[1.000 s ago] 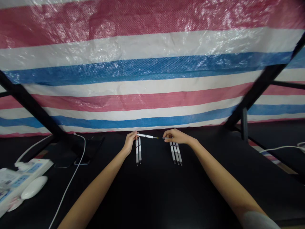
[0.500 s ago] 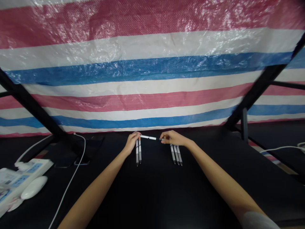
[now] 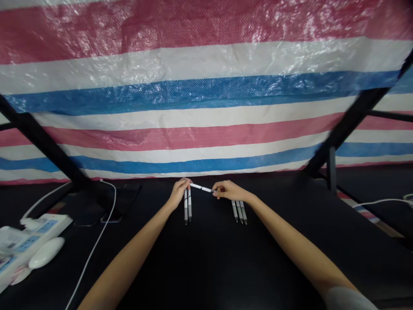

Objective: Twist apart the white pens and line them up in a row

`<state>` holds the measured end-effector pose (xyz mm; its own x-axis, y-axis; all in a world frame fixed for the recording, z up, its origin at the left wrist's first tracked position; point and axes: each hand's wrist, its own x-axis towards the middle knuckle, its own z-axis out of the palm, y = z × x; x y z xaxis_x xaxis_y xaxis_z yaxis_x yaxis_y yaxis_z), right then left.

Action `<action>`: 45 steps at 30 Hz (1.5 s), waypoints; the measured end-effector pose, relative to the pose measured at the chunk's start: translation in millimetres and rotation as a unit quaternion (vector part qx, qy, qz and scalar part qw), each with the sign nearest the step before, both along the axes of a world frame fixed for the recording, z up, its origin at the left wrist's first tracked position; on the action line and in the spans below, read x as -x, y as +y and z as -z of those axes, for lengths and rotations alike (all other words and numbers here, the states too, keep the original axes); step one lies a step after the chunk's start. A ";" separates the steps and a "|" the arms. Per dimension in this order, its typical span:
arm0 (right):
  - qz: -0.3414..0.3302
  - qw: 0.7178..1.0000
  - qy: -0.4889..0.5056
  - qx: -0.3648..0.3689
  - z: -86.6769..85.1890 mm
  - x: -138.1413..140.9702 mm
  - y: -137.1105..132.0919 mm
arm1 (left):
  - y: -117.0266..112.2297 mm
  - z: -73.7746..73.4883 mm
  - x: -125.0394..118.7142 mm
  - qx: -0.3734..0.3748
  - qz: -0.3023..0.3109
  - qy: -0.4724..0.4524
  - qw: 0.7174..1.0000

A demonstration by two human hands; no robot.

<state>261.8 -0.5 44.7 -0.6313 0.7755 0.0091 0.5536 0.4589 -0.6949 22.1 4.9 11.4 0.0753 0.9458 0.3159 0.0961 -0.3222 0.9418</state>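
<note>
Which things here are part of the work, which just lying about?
Part of the work: left hand and right hand, both holding a white pen; two pens below the left hand; three pens below the right hand.
Just lying about: power strip, white computer mouse, white cable, striped tarp.

The bare left forearm [image 3: 129, 245] and right forearm [image 3: 290, 243] angle inward from the lower corners, wrists gently bent. The left grip [image 3: 178, 193] and right grip [image 3: 224, 190] pinch closed, facing each other just apart. A grey sleeve [image 3: 346, 299] covers the right elbow.
</note>
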 end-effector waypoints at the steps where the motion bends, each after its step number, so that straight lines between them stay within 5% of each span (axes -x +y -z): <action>1: 0.000 1.000 0.000 0.002 -0.1 0.1 -0.1 | 0.6 0.9 0.4 0.001 0.001 0.000 1.000; 45: -0.033 0.999 0.015 0.000 -1.8 -6.5 2.1 | 0.3 2.5 -0.1 -0.037 0.017 0.057 0.998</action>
<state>268.3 1.6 46.5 -0.6803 0.7324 0.0284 0.5017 0.4935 -0.7105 22.1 5.2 8.9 0.1456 0.9167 0.3722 0.1895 -0.3950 0.8989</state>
